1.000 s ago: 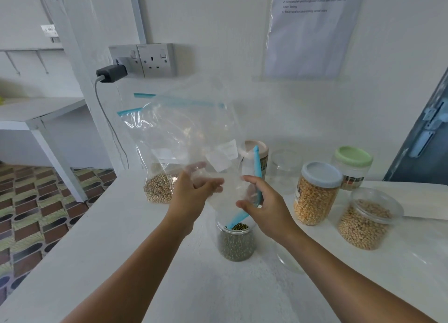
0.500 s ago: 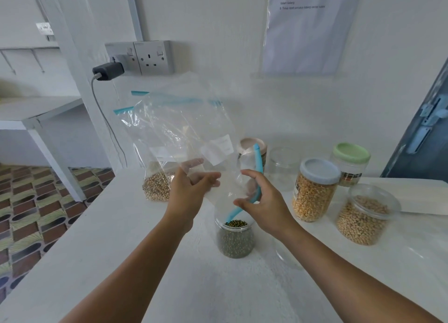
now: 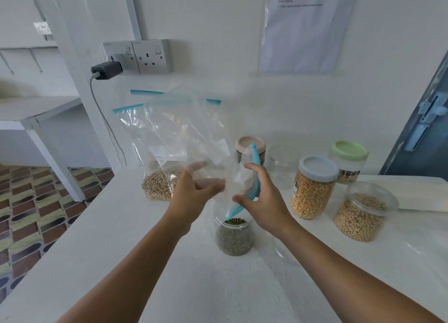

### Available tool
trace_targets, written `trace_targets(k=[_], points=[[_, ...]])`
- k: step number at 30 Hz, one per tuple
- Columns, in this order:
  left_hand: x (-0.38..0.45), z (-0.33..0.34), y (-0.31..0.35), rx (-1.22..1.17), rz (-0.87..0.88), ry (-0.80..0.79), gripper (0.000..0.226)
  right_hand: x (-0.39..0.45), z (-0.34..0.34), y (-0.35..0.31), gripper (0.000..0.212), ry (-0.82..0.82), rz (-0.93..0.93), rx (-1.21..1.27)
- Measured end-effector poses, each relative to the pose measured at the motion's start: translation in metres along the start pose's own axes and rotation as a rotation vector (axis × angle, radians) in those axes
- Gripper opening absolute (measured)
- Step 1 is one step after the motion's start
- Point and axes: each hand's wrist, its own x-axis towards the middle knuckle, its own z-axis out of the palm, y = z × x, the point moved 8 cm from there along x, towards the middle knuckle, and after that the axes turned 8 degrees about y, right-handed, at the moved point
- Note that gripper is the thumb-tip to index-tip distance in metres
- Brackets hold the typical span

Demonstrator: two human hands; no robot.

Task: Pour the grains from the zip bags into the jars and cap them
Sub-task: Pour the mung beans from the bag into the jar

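Both hands hold an upturned, empty zip bag point(image 3: 194, 138) over the open jar point(image 3: 234, 235) of green grains: left hand point(image 3: 194, 194) grips its side, right hand point(image 3: 263, 201) pinches its blue zip.

The sheet point(image 3: 305, 26) on the wall is cut off at the top (its print perhaps too blurred to read).
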Motion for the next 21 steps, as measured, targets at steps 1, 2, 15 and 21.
trace_targets(k=[1,2,15,21], points=[[0.000,0.000,0.000,0.009,0.001,0.004,0.068,-0.001,0.002,0.001,0.070,-0.012,-0.006,-0.014],[0.000,-0.001,0.001,0.011,0.006,0.019,0.066,-0.001,0.003,0.001,0.067,-0.021,-0.007,-0.030],[0.003,-0.006,-0.006,-0.020,0.002,0.094,0.058,-0.003,0.004,-0.001,0.063,-0.031,-0.032,-0.086],[0.004,-0.006,-0.008,0.033,0.003,0.108,0.057,-0.004,0.002,0.004,0.066,-0.012,0.009,-0.074]])
